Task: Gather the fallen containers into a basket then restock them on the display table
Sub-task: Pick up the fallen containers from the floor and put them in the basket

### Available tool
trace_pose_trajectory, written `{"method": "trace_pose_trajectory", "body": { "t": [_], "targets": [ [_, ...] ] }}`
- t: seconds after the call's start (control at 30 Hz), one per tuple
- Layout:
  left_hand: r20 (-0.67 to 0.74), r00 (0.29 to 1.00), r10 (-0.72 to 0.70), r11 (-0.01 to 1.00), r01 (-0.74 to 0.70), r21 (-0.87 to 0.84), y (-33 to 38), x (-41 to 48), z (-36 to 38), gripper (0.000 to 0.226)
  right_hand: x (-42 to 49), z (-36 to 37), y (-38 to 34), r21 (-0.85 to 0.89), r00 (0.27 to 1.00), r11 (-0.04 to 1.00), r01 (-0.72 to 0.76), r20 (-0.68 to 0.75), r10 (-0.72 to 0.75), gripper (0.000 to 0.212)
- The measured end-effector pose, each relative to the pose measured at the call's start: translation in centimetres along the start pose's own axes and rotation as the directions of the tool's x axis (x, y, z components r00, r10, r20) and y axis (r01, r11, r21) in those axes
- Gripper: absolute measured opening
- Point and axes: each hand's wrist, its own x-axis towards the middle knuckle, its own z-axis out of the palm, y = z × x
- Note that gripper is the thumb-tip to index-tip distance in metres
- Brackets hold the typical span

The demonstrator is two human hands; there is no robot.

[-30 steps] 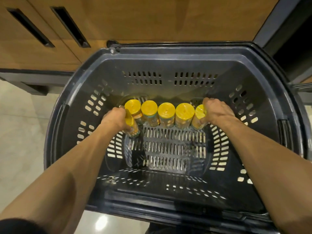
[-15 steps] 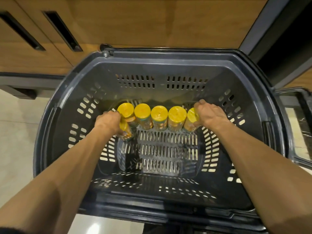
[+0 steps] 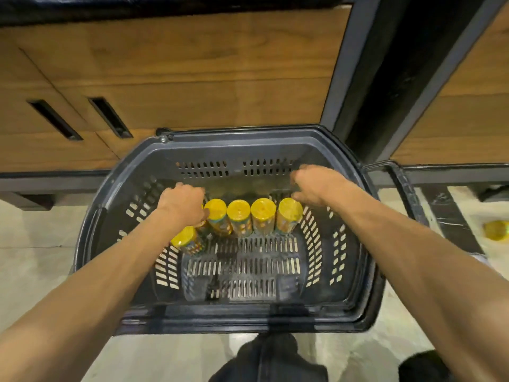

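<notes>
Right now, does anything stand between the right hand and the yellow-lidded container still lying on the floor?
Yes. The right hand is inside the basket, whose right wall separates it from the floor container.

Pale, glossy floor tiles (image 3: 33,260) underfoot, catching soft overhead light. Straight ahead, a wood-veneer cabinet front (image 3: 192,67) with two dark slot handles (image 3: 55,119) set at a slant, resting on a dark recessed plinth (image 3: 41,180). Above, a black gleaming countertop edge (image 3: 110,4). To the right, a dark metal upright post (image 3: 391,78), then another wooden panel (image 3: 468,111). Lower right, perhaps a dark marbled strip (image 3: 449,219) in the floor, too blurred to confirm.
</notes>
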Motion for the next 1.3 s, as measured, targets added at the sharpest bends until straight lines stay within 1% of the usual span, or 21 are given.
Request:
{"method": "trace_pose_trajectory", "body": {
  "t": [0.13, 0.27, 0.33, 0.47, 0.53, 0.63, 0.7, 0.77, 0.83, 0.97, 1.1, 1.2, 1.3],
  "targets": [
    [-0.103, 0.992, 0.067, 0.997, -0.064, 0.035, 1.5, -1.5, -5.4, 0.05, -3.9, -4.4, 1.4, -0.052, 0.992, 0.999, 0.015, -0.123, -0.022, 0.042],
    [-0.221, 0.968, 0.118, 0.993, -0.115, 0.025, 4.1, -3.3, -10.8, 0.048, -8.2, -8.1, 3.5, -0.061, 0.967, 0.998, -0.025, -0.256, 0.009, 0.034],
    [-0.276, 0.95, 0.144, 0.989, -0.144, 0.021, 5.8, -4.2, -13.0, 0.049, -10.3, -9.2, 4.7, -0.076, 0.958, 0.996, -0.055, -0.286, 0.031, 0.035],
    [-0.36, 0.908, 0.212, 0.977, -0.207, 0.053, 9.3, -5.3, -16.4, 0.049, -14.1, -9.2, 7.9, -0.113, 0.961, 0.986, -0.123, -0.263, 0.09, 0.046],
    [-0.371, 0.896, 0.245, 0.969, -0.233, 0.077, 11.4, -5.9, -17.8, 0.049, -16.1, -8.6, 9.8, -0.113, 0.958, 0.979, -0.172, -0.252, 0.139, 0.049],
    [-0.371, 0.873, 0.316, 0.949, -0.292, 0.121, 15.0, -7.1, -19.3, 0.05, -19.2, -7.4, 12.8, -0.076, 0.952, 0.964, -0.253, -0.194, 0.235, 0.052],
    [-0.378, 0.847, 0.374, 0.927, -0.344, 0.147, 17.7, -7.9, -20.3, 0.051, -21.4, -6.8, 14.8, -0.038, 0.934, 0.949, -0.312, -0.196, 0.299, 0.049],
    [-0.395, 0.814, 0.427, 0.904, -0.388, 0.179, 20.7, -8.7, -21.3, 0.053, -24.0, -6.2, 16.9, -0.009, 0.91, 0.928, -0.373, -0.197, 0.364, 0.048],
    [-0.402, 0.788, 0.467, 0.884, -0.414, 0.217, 23.9, -9.4, -22.1, 0.055, -27.0, -5.5, 18.8, 0.018, 0.885, 0.903, -0.43, -0.189, 0.425, 0.054],
    [-0.378, 0.738, 0.559, 0.829, -0.492, 0.266, 31.1, -10.6, -23.5, 0.055, -33.5, -2.3, 21.8, 0.118, 0.811, 0.839, -0.532, -0.215, 0.544, 0.056],
    [-0.328, 0.681, 0.655, 0.756, -0.597, 0.269, 38.2, -11.6, -23.4, 0.054, -39.4, 2.5, 24.7, 0.181, 0.751, 0.755, -0.63, -0.104, 0.652, 0.052],
    [-0.28, 0.632, 0.722, 0.691, -0.677, 0.254, 42.8, -12.1, -22.1, 0.05, -42.5, 6.1, 27.4, 0.202, 0.691, 0.681, -0.704, -0.029, 0.723, 0.054],
    [-0.247, 0.588, 0.77, 0.637, -0.723, 0.265, 47.1, -11.3, -21.3, 0.049, -44.2, 9.3, 29.4, 0.258, 0.629, 0.598, -0.759, 0.051, 0.776, 0.056]
  ]
}}
